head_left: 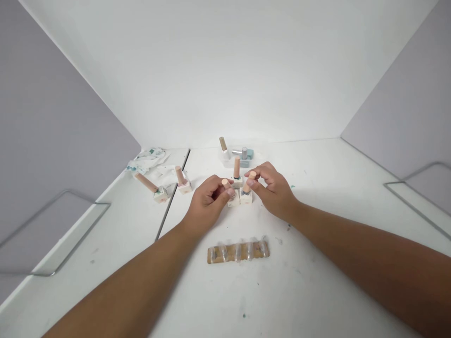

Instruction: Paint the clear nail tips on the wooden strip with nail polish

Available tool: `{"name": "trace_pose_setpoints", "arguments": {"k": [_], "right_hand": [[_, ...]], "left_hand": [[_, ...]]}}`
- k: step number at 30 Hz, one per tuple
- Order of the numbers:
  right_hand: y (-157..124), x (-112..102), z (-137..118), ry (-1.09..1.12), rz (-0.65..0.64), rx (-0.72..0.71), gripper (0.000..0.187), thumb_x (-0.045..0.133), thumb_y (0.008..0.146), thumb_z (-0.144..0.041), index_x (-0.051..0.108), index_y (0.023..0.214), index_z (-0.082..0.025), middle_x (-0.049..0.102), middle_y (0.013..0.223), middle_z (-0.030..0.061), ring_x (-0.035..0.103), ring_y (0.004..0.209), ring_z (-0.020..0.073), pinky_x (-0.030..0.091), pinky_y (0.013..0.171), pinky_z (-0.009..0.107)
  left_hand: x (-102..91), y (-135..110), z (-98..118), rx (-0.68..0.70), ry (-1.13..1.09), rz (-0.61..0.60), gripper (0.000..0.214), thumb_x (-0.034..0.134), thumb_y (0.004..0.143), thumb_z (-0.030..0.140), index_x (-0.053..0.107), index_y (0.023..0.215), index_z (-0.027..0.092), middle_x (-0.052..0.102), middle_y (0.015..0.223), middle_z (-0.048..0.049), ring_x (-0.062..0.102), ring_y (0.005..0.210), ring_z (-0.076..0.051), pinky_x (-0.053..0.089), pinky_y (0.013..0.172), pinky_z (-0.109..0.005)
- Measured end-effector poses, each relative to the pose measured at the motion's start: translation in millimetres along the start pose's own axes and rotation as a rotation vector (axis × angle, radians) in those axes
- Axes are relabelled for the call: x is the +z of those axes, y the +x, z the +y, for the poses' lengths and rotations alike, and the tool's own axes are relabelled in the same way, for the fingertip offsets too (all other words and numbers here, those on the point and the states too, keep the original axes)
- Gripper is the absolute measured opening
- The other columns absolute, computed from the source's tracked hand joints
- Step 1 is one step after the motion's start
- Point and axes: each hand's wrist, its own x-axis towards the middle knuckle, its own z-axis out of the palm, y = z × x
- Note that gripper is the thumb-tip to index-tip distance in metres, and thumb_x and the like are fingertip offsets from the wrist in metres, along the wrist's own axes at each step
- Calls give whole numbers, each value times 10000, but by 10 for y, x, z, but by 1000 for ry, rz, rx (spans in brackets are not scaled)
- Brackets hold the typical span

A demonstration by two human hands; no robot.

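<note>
My left hand [210, 199] pinches the peach cap of a square white nail polish bottle [233, 202] standing on the white table. Right beside that bottle, my right hand [269, 185] has its thumb and fingers closed round the cap of a second nail polish bottle [245, 197]. Just behind the pair stands a third bottle [237, 170] with the same tall peach cap. Nearer to me lies a brown strip [230, 253] carrying several clear false nail tips [237, 252] in a row.
Two more capped bottles [183, 183] [160, 193] stand to the left, near a dark seam in the table. Stained crumpled tissue [148, 159] lies behind them. At the back, a clear plastic box [229, 162] holds bottles. Wire frames [102, 206] flank both sides.
</note>
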Motion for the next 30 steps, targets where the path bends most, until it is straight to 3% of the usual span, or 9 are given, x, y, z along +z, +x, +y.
{"name": "trace_pose_setpoints", "arguments": {"k": [8, 23, 30], "right_hand": [[-7, -31, 13, 68, 37, 73, 201, 553, 930, -330, 635, 777, -227, 636, 900, 39, 572, 955, 197, 463, 864, 358], [19, -28, 122, 244, 40, 276, 183, 561, 897, -368, 605, 792, -225, 631, 1005, 32, 554, 904, 184, 413, 902, 395], [31, -21, 156, 278, 28, 304, 206, 563, 897, -382, 596, 773, -220, 662, 988, 32, 571, 953, 194, 422, 890, 382]], "left_hand": [[-54, -12, 43, -52, -54, 46, 177, 587, 913, 344, 675, 869, 197, 652, 846, -30, 525, 783, -155, 395, 708, -289], [-85, 27, -88, -132, -178, 120, 151, 611, 873, 336, 675, 884, 199, 474, 578, 41, 377, 554, -107, 326, 560, -262], [-88, 51, -127, -148, -178, 115, 153, 603, 877, 339, 669, 875, 201, 518, 648, 29, 397, 566, -106, 345, 551, -246]]}}
